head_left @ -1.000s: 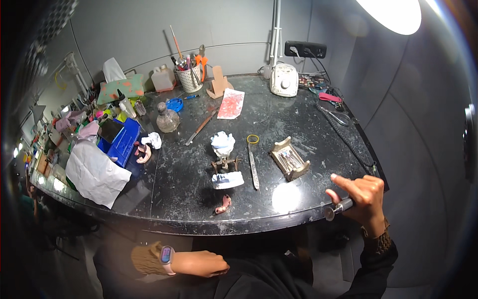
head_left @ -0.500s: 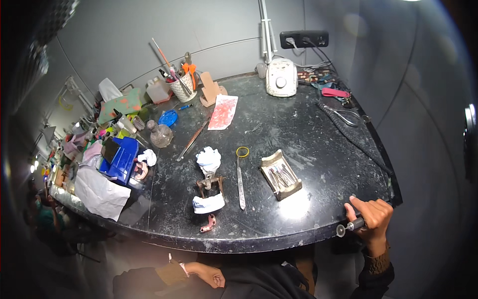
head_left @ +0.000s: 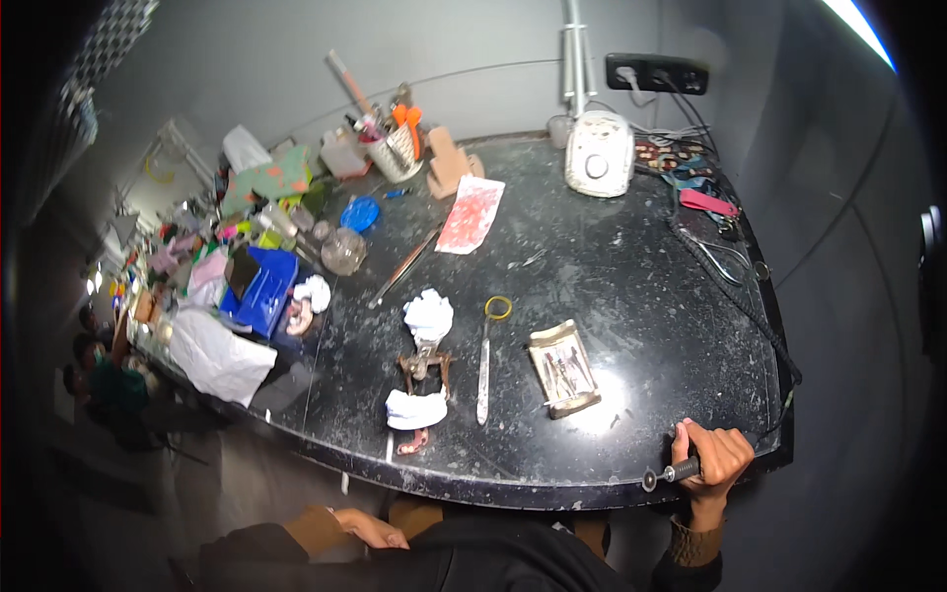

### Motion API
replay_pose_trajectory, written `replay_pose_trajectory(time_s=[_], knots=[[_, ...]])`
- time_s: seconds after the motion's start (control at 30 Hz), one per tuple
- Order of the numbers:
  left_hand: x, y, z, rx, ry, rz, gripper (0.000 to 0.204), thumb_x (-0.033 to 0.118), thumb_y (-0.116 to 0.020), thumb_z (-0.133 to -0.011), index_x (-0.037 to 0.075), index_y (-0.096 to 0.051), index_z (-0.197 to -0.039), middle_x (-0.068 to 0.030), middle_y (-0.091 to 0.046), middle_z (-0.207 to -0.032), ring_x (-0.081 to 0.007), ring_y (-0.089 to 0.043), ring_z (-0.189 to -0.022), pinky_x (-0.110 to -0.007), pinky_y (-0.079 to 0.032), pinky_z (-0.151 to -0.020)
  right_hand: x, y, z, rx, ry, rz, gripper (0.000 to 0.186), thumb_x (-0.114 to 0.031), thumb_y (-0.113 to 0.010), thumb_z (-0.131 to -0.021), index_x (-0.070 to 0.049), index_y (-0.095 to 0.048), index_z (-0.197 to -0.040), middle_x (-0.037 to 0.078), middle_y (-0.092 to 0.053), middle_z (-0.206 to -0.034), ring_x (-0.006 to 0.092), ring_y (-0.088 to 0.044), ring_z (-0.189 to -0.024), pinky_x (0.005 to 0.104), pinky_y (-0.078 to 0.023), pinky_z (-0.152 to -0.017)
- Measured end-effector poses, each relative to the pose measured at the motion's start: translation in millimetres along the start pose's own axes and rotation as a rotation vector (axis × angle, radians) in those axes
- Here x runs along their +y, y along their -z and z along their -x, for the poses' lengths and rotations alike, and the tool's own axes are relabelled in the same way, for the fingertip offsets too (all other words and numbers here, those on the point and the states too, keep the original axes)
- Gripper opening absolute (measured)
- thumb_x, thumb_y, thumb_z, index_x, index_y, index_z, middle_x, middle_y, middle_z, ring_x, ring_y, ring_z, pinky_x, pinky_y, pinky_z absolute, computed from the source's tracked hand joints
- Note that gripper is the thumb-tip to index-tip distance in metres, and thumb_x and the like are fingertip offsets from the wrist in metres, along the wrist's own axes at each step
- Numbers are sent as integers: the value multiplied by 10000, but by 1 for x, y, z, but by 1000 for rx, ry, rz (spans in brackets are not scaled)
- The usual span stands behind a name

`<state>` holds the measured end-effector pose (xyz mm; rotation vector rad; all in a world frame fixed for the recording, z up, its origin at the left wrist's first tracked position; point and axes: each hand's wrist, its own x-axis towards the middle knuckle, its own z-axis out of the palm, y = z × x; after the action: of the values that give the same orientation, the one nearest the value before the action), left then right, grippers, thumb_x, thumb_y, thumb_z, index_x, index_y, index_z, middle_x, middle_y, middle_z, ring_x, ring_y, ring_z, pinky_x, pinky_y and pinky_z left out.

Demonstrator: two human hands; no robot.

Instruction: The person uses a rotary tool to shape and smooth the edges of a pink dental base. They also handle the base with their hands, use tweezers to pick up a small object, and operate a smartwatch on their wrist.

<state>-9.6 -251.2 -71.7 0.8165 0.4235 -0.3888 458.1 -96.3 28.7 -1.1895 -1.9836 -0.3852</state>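
Observation:
My right hand (head_left: 715,462) grips a dark rotary handpiece (head_left: 684,470) at the right front edge of the bench. A small round disc (head_left: 649,481) sits on its tip and points left. My left hand (head_left: 370,529) is low by my lap, its fingers curled together with nothing seen in them. On the bench stands a hinged dental articulator (head_left: 424,367) with a white plaster model (head_left: 428,316) at its far end and another plaster model (head_left: 415,409) at its near end. A pink denture piece (head_left: 413,441) lies just in front.
A small tray of burs (head_left: 565,370) and a metal tool with a yellow ring (head_left: 483,380) lie mid-bench. A white control unit (head_left: 600,156) stands at the back; its dark cord (head_left: 735,296) runs down the right side. Clutter, including a blue box (head_left: 266,291), crowds the left.
The view has shifted, so the bench things sit further right. My right hand, still holding the handpiece, has come left and lower along the bench edge. My left hand has moved slightly left.

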Motion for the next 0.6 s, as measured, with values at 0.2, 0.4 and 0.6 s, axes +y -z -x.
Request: replay_pose_trajectory(time_s=[0.2,0.4,0.6], knots=[[-27,23,9,-125,-67,43,172,76,-536,-868,-59,-592,-958,7,-624,-849,-45,-514,-791,-227,-436,-700,-9,-2,-5,-77,54,24,117,-59,-652,-737,-12,-611,-638,49,-488,-470,184,-424,-377,309,-273,-413],[-72,106,-1,90,-25,-197,153,198,-617,-903,64,-600,-831,36,-554,-753,-58,-498,-724,-220,-417,-681,-13,-3,-4,-71,60,119,132,-46,-652,-745,-22,-587,-632,64,-525,-501,203,-454,-387,317,-288,-420],[-21,87,10,273,-280,-229,137,195,-608,-898,66,-592,-854,9,-551,-751,-89,-500,-728,-253,-423,-685,-10,2,4,-78,48,220,139,-63,-663,-746,-40,-595,-627,67,-520,-496,214,-468,-403,328,-300,-435]])
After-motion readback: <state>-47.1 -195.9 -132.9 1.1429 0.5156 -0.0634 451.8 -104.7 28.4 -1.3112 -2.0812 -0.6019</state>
